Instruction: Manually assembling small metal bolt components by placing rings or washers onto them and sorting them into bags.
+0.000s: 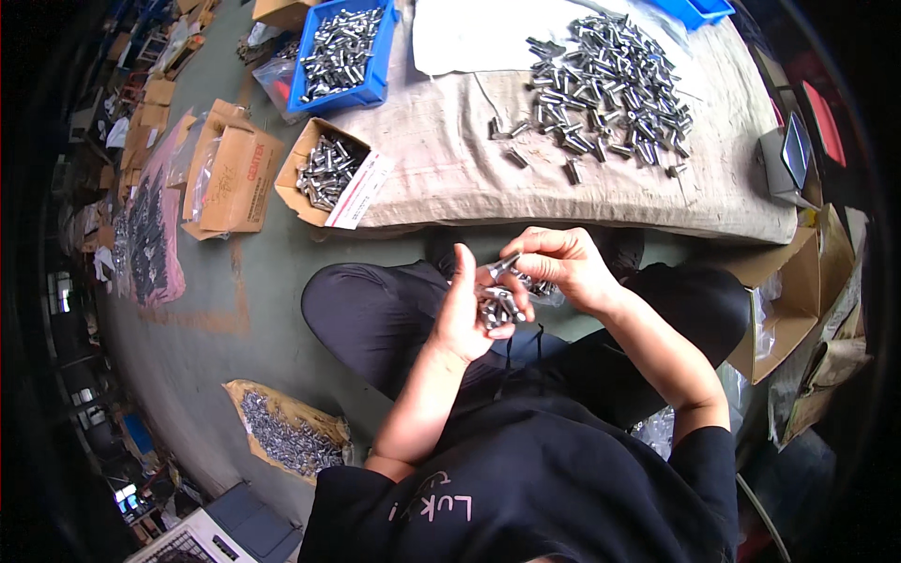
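Above my lap, my left hand (pixel 458 317) is turned palm up, its fingers curled around several short, shiny metal bolt-like pieces (pixel 500 308). The thumb of that hand points upward. My right hand (pixel 580 274) meets it from the right, thumb and forefinger pinching one metal piece (pixel 508 264) over the left fingers. Behind the hands, more metal pieces and a bit of clear plastic (pixel 550 298) show partly. A big heap of similar metal pieces (pixel 610 89) lies on the cloth-covered low surface (pixel 450 188) in front of me.
A blue bin (pixel 374 92) and a small carton (pixel 319 218), both full of metal pieces, stand at the cloth's left edge. Further left is another carton (pixel 246 178). Small parts lie on brown sheeting (pixel 328 427) at lower left. An open cardboard box (pixel 793 281) stands right.
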{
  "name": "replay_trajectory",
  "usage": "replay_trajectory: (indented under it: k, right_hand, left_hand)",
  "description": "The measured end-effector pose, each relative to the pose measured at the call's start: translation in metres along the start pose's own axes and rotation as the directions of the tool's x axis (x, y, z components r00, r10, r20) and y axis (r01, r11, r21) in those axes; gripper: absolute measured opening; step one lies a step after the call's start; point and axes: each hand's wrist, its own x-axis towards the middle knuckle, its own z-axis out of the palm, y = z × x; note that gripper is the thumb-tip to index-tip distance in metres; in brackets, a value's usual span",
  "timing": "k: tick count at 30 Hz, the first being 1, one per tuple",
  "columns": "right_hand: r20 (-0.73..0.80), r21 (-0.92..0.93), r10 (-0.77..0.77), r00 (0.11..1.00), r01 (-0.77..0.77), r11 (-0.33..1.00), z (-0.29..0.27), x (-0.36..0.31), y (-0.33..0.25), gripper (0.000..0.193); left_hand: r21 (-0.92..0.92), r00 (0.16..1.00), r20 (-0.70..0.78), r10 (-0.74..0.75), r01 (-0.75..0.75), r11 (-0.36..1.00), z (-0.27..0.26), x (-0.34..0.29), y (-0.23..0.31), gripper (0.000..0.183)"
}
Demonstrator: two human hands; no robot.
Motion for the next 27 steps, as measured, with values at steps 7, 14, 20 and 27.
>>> replay_trajectory:
  k: [7,14,20,27]
  right_hand:
    - [-0.09,-0.107,-0.127,0.988,0.117,0.987,-0.005,-0.012,0.009,0.022]
    - [-0.006,-0.436,-0.403,0.915,0.36,0.825,-0.003,-0.016,0.006,0.025]
    - [-0.066,-0.246,-0.315,0.947,0.291,0.925,0.001,-0.017,0.007,0.024]
    - [-0.139,-0.125,-0.275,0.951,0.259,0.958,-0.001,-0.017,0.011,0.025]
  left_hand:
    - [0.16,0.958,-0.117,0.26,-0.24,0.957,0.008,-0.006,0.0,0.022]
    - [0.235,0.922,-0.085,0.377,-0.349,0.907,0.01,-0.005,-0.002,0.02]
    - [0.251,0.904,-0.046,0.426,-0.402,0.88,0.013,-0.005,-0.002,0.027]
    - [0.254,0.914,-0.05,0.402,-0.378,0.89,0.016,-0.003,-0.005,0.026]
